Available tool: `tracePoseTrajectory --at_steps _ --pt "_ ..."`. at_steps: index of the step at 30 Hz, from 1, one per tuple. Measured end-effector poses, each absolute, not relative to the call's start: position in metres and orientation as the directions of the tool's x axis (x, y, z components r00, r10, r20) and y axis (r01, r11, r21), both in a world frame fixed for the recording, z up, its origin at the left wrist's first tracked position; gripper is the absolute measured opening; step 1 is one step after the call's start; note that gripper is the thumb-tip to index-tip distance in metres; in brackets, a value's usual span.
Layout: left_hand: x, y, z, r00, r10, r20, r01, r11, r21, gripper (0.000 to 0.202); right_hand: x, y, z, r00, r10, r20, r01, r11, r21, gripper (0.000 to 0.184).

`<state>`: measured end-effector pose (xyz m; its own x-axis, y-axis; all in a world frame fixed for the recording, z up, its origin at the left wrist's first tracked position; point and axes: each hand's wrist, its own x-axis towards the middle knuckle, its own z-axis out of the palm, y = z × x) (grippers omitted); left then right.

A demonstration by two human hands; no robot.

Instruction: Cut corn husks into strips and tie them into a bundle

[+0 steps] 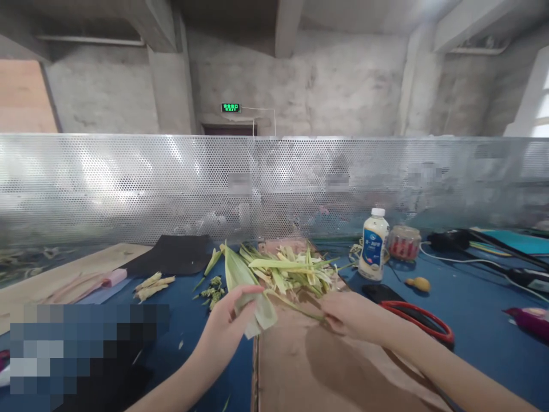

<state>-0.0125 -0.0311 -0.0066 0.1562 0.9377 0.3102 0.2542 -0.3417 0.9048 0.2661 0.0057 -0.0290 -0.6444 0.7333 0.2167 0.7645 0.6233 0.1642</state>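
Note:
My left hand (227,323) is closed around a broad pale green leaf (244,286) that rises from my fingers toward the pile. My right hand (349,315) pinches a thin green stem (295,308) running from the leaf to my fingers. Both hands hover over a brown cardboard sheet (309,366) on the blue table. Just beyond them lies a heap of green and yellow leaf trimmings (287,272).
A white plastic bottle (374,245) and a small clear jar (404,242) stand to the right. Red-handled scissors (418,317) lie beside my right wrist. Small plant pieces (152,285), a black mat (174,254), cables and a perforated metal screen (128,183) surround the table.

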Motion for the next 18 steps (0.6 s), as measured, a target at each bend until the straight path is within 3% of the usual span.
tracePoseTrajectory --at_steps 2,4,6,8,10,12,18 --pt "-0.013 -0.029 -0.010 0.175 0.938 0.298 0.231 -0.334 0.914 0.028 0.275 0.007 -0.026 -0.512 0.770 0.381 0.822 0.567 -0.041 0.012" --pt "-0.013 -0.026 -0.014 0.172 0.943 0.285 0.215 -0.318 0.923 0.029 0.284 0.008 -0.018 -0.293 0.791 0.538 0.792 0.515 -0.327 0.008" --pt "-0.014 -0.024 -0.015 0.152 0.948 0.280 0.200 -0.307 0.930 0.030 0.291 0.008 -0.010 -0.006 0.799 0.602 0.614 0.478 -0.628 0.013" --pt "-0.014 -0.023 -0.014 0.125 0.951 0.281 0.189 -0.301 0.935 0.030 0.295 0.010 -0.003 0.216 0.810 0.545 0.286 0.481 -0.829 0.022" --pt "-0.013 -0.023 -0.012 0.100 0.955 0.278 0.194 -0.293 0.936 0.031 0.297 0.012 -0.001 0.300 0.841 0.450 -0.040 0.483 -0.875 0.027" --pt "-0.012 -0.025 -0.010 0.078 0.963 0.260 0.213 -0.270 0.939 0.032 0.298 0.013 0.000 0.311 0.865 0.393 -0.214 0.466 -0.858 0.028" --pt "-0.011 -0.030 -0.007 0.068 0.964 0.256 0.223 -0.265 0.938 0.032 0.297 0.009 0.004 0.276 0.897 0.345 -0.274 0.418 -0.866 0.027"
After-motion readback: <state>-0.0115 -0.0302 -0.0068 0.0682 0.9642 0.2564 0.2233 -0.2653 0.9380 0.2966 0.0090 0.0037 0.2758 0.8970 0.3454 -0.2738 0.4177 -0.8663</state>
